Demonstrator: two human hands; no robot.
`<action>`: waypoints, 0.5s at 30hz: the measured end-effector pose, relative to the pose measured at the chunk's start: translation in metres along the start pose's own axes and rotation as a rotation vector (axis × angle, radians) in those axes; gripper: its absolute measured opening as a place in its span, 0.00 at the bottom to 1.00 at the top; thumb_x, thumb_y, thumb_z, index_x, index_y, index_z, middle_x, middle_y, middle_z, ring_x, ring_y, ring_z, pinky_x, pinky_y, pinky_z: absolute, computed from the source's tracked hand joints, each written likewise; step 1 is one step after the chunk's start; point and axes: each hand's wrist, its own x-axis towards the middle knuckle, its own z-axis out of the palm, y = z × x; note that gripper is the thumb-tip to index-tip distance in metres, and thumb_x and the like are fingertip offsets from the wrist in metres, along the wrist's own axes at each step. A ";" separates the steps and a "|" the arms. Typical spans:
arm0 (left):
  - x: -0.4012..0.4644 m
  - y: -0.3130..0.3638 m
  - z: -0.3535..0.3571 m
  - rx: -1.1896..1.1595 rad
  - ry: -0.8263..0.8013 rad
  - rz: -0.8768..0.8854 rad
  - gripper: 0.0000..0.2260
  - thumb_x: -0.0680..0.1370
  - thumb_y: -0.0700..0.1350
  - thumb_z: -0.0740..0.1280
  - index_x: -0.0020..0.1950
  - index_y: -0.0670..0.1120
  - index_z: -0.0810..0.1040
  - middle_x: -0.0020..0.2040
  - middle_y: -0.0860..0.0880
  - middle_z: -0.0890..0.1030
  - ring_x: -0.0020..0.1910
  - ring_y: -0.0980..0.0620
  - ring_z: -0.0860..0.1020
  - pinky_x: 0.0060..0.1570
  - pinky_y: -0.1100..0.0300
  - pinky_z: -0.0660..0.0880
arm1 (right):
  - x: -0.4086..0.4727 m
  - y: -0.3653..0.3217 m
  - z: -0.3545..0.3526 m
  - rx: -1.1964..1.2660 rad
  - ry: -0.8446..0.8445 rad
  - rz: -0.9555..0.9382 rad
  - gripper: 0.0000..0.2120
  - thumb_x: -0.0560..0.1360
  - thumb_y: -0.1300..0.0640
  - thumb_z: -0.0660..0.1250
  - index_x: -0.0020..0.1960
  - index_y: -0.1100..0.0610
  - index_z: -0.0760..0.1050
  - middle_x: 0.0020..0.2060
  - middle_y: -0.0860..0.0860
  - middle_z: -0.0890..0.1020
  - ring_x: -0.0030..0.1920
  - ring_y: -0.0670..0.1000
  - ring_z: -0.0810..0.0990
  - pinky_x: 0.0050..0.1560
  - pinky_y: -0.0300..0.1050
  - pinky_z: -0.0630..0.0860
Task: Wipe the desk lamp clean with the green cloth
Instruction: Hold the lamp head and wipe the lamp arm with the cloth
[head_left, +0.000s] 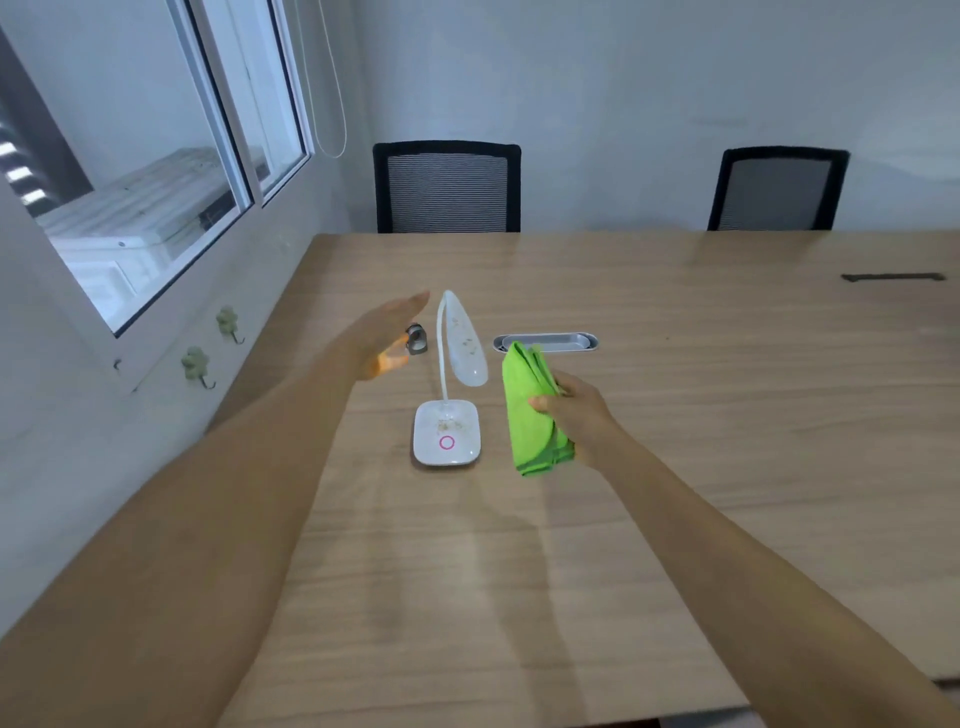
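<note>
Right now my right hand (574, 410) has its fingers clamped on the folded green cloth (532, 410), just right of the desk lamp (451, 395) standing on the table (675, 467). My left hand (382, 338) hovers left of the lamp head, fingers spread, holding nothing; brown specks dot the lamp's head and base.

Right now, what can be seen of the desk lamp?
The desk lamp is white and looks like glossy plastic. It has a rounded square base with a pink ring, a thin curved neck and a long oval head. It stands upright on the wooden table, and brownish specks dirty both base and head. Neither hand touches it: the open left hand hovers beside the head, and the green cloth hangs just right of it.
</note>
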 end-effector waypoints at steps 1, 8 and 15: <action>0.002 0.008 0.006 -0.008 -0.004 0.019 0.13 0.73 0.60 0.67 0.52 0.55 0.73 0.43 0.55 0.71 0.40 0.56 0.72 0.32 0.65 0.78 | 0.000 -0.008 -0.002 -0.020 0.003 -0.052 0.17 0.73 0.72 0.63 0.60 0.61 0.77 0.45 0.54 0.78 0.46 0.50 0.75 0.48 0.44 0.73; 0.020 0.016 0.019 0.031 -0.013 0.071 0.14 0.72 0.51 0.71 0.56 0.49 0.79 0.63 0.50 0.77 0.62 0.50 0.73 0.67 0.49 0.71 | -0.012 -0.069 -0.002 -0.245 0.051 -0.450 0.23 0.74 0.71 0.57 0.59 0.50 0.79 0.43 0.54 0.82 0.33 0.37 0.79 0.28 0.20 0.70; 0.022 0.015 0.018 -0.009 -0.039 0.094 0.06 0.74 0.46 0.68 0.50 0.47 0.77 0.57 0.47 0.79 0.62 0.48 0.76 0.66 0.52 0.71 | -0.020 -0.097 0.023 -0.544 -0.050 -0.712 0.23 0.75 0.74 0.56 0.65 0.58 0.75 0.59 0.55 0.82 0.57 0.58 0.82 0.57 0.34 0.72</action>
